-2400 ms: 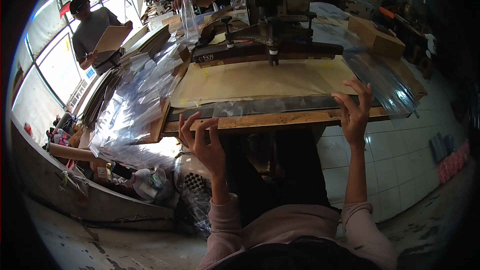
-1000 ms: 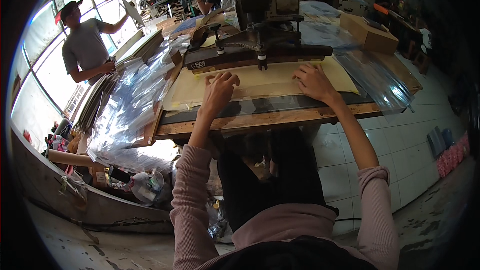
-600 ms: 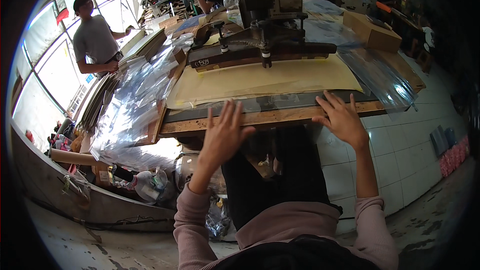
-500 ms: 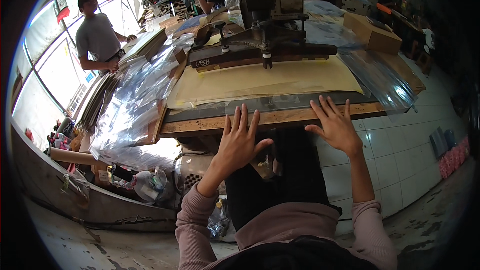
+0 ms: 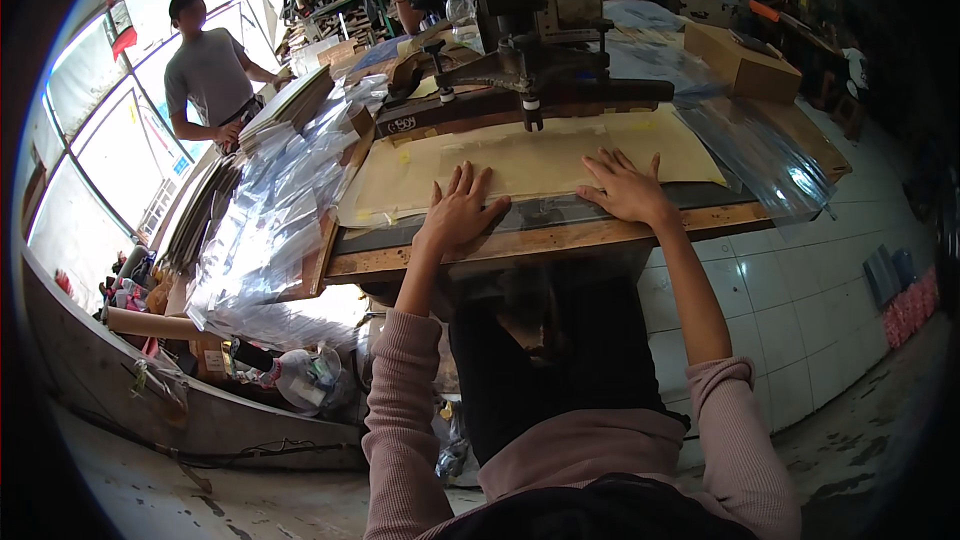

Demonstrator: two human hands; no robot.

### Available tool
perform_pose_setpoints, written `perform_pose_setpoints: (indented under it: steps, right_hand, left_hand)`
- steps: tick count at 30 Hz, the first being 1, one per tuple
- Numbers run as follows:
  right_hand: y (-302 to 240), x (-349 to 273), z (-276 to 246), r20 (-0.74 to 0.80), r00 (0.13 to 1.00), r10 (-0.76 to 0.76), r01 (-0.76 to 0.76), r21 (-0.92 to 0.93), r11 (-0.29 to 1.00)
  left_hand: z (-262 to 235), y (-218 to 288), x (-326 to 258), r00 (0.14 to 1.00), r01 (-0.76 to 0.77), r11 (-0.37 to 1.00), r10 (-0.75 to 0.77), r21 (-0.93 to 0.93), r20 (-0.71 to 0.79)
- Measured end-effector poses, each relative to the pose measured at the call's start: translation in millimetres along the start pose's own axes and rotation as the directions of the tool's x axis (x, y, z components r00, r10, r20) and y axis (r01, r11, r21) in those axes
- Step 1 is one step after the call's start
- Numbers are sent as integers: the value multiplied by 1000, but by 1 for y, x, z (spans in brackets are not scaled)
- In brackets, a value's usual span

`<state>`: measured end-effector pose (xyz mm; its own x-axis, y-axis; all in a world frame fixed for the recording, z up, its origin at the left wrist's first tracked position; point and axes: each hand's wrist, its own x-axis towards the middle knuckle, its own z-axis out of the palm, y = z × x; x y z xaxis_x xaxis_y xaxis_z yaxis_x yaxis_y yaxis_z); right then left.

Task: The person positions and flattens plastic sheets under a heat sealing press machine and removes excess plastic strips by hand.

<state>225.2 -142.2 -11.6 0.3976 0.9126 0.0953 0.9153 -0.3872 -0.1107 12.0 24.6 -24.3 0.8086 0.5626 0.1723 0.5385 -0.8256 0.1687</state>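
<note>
My left hand (image 5: 460, 212) lies palm down with fingers spread on the front part of a cream-yellow sheet (image 5: 545, 158). To its right, my right hand (image 5: 630, 188) rests flat on the same sheet, fingers apart. Neither holds anything. Beneath the sheet, a dark grey board (image 5: 385, 238) shows along the front, bordered by a wooden edge (image 5: 560, 238). Beyond my fingertips stands a heavy press (image 5: 520, 70), its dark bar lying across the sheet's far side.
Piles of clear plastic sheets (image 5: 265, 205) cover the left side; more clear sheets (image 5: 765, 160) hang off the right. A cardboard box (image 5: 740, 62) sits behind them. A person (image 5: 212, 80) stands at the left, another person (image 5: 408, 2) at the back.
Both hands have moved forward from the table's front edge onto the yellow sheet. The person at the left has shifted slightly to the right.
</note>
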Motion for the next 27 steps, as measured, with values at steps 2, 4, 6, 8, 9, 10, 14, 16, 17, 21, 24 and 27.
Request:
perform_pose_setpoints:
  steps: [2,4,6,8,9,10,14,16,17,21,24,27]
  right_hand:
    - [-1,1,0,6,1000,6,-6,1,1000]
    - [0,4,0,22,999,31,-31,17,999]
    - [4,10,3,33,999,27,-28,21,999]
    - [6,10,3,58,998,30,-32,29,999]
    - [8,14,0,66,997,26,-29,44,999]
    - [9,17,-2,76,997,20,-24,61,998]
    - [12,23,3,71,997,20,-23,51,998]
    - [12,23,4,58,998,23,-26,49,998]
    - [11,23,4,60,998,25,-28,51,998]
    - [7,19,3,4,1000,18,-18,63,998]
    - [10,17,7,-47,999,3,0,66,998]
    - [10,12,5,-52,998,-18,22,72,997]
  left_hand:
    - [0,-1,5,1000,-6,1000,6,1,-7]
    - [1,-1,6,1000,-2,1000,2,-2,3]
    - [-1,-2,11,1000,-1,1000,1,-4,9]
    - [4,-2,12,1000,4,1000,-4,-4,-1]
    - [5,-2,14,1000,3,1000,-3,-5,5]
    - [4,-3,18,1000,10,1000,-10,3,-10]
    - [4,-5,22,999,11,1000,-11,1,-30]
    - [4,-5,24,1000,6,1000,-6,-5,-28]
    - [3,-5,24,1000,-3,1000,3,-10,-29]
    - [3,-7,22,998,-20,1000,20,0,-53]
    - [2,-6,21,1000,23,1000,-23,-1,-8]
    - [-1,-1,20,999,33,999,-33,8,2]
